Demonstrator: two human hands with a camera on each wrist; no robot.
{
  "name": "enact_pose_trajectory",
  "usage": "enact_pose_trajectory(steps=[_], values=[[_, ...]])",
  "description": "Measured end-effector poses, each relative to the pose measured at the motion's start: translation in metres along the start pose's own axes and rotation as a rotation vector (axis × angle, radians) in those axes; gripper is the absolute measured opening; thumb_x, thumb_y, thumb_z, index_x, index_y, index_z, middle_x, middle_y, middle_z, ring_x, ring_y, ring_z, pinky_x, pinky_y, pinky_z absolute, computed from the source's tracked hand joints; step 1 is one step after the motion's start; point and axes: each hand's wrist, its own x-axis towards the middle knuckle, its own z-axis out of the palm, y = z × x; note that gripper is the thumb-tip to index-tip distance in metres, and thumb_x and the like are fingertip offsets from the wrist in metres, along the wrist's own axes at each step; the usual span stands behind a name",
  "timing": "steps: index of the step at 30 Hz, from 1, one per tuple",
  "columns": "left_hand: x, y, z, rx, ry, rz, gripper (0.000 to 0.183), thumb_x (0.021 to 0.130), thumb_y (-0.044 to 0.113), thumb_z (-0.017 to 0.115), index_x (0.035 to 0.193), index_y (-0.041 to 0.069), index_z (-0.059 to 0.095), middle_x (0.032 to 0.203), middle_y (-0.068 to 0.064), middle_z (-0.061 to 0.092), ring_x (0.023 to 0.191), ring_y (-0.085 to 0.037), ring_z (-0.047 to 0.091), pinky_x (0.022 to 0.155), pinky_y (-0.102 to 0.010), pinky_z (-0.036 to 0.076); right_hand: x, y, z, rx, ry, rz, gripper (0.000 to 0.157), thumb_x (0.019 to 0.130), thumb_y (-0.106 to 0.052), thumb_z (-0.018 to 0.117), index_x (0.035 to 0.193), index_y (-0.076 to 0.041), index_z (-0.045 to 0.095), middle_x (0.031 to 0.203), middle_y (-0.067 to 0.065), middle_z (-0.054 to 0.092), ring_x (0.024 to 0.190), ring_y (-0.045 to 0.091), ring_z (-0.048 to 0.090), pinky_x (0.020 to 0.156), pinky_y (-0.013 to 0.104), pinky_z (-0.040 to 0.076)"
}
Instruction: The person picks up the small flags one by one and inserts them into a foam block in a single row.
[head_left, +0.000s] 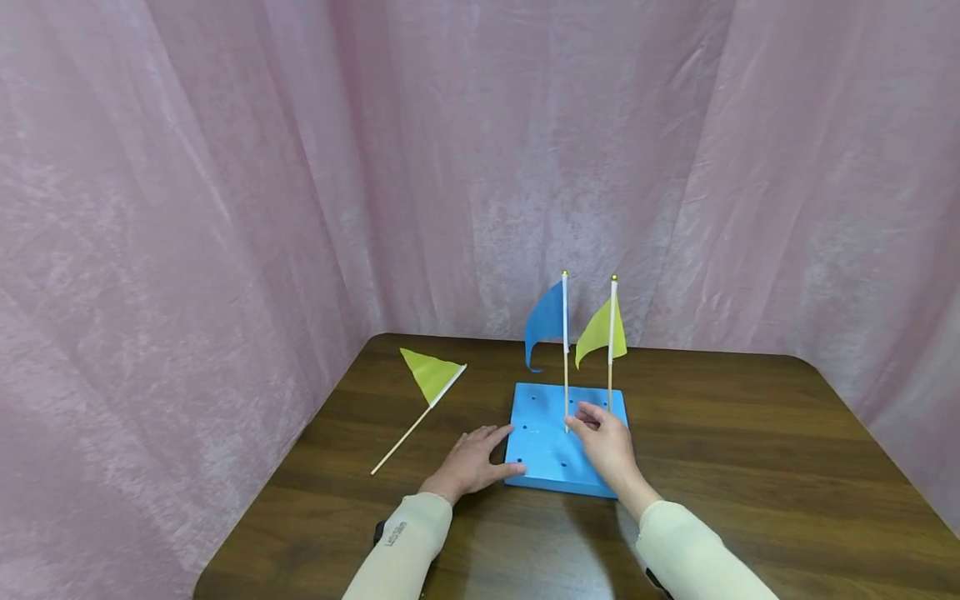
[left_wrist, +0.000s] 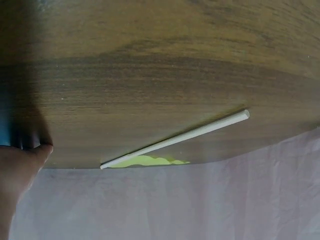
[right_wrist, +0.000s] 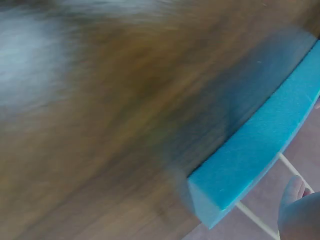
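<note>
A blue board (head_left: pixel 543 475) with small holes lies on the table. In the head view, my right hand (head_left: pixel 609 446) pinches the low part of the stick of a blue flag (head_left: pixel 546 321), which stands upright near the board's middle. Behind it to the right, a yellow flag (head_left: pixel 600 332) stands upright at the back of the board, its foot hidden by that hand. My left hand (head_left: pixel 474 462) rests at the board's left edge, fingers spread and fairly straight. The right wrist view catches the board's side (right_wrist: pixel 260 135) and part of my right hand (right_wrist: pixel 300 215).
Left of the board, another yellow flag (head_left: pixel 431 375) lies on the wooden table (head_left: pixel 720 450); its stick (left_wrist: pixel 180 137) crosses the left wrist view. Pink curtains (head_left: pixel 480 167) hang behind the table and along its left side.
</note>
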Motion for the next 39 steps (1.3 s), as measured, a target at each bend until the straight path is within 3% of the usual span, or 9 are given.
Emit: enact_pose_trajectory(steps=[8, 16, 25, 31, 39], values=[[-0.002, 0.002, -0.003, -0.016, -0.008, 0.006, 0.084, 0.087, 0.068, 0.060, 0.154, 0.024, 0.038, 0.155, -0.013, 0.037, 0.145, -0.033, 0.029, 0.118, -0.055, 0.017, -0.009, 0.018, -0.025, -0.086, 0.028, -0.007, 0.046, 0.095, -0.024, 0.069, 0.132, 0.003, 0.061, 0.117, 0.017, 0.068, 0.108, 0.029, 0.063, 0.092, 0.040, 0.051], [-0.001, 0.002, -0.003, 0.006, -0.013, -0.002, 0.083, 0.087, 0.068, 0.061, 0.154, 0.025, 0.037, 0.154, -0.013, 0.039, 0.144, -0.033, 0.030, 0.118, -0.055, 0.018, -0.015, 0.038, -0.052, -0.213, -0.060, 0.012, 0.067, 0.096, -0.033, 0.068, 0.142, 0.009, 0.045, 0.133, 0.029, 0.055, 0.122, 0.043, 0.053, 0.100, 0.055, 0.045], [-0.001, 0.002, -0.003, 0.012, 0.012, 0.005, 0.083, 0.086, 0.069, 0.061, 0.153, 0.024, 0.041, 0.152, -0.013, 0.041, 0.143, -0.033, 0.032, 0.116, -0.060, 0.016, -0.016, 0.053, -0.057, -0.312, -0.150, 0.068, 0.091, 0.089, -0.046, 0.073, 0.146, 0.014, 0.034, 0.133, 0.033, 0.048, 0.123, 0.046, 0.049, 0.102, 0.062, 0.040], [-0.001, 0.000, -0.001, 0.010, 0.020, 0.000, 0.085, 0.085, 0.071, 0.059, 0.153, 0.023, 0.040, 0.152, -0.013, 0.042, 0.143, -0.032, 0.033, 0.116, -0.059, 0.017, -0.018, 0.058, -0.061, -0.355, -0.176, 0.051, 0.093, 0.088, -0.046, 0.073, 0.144, 0.016, 0.034, 0.133, 0.036, 0.047, 0.124, 0.049, 0.047, 0.102, 0.063, 0.038], [-0.002, -0.002, 0.000, -0.030, 0.039, -0.003, 0.086, 0.088, 0.072, 0.055, 0.154, 0.020, 0.038, 0.152, -0.010, 0.043, 0.142, -0.031, 0.034, 0.116, -0.058, 0.018, -0.021, 0.060, -0.067, -0.452, -0.202, 0.038, 0.093, 0.088, -0.055, 0.069, 0.145, 0.011, 0.038, 0.144, 0.038, 0.038, 0.131, 0.057, 0.032, 0.101, 0.073, 0.022]])
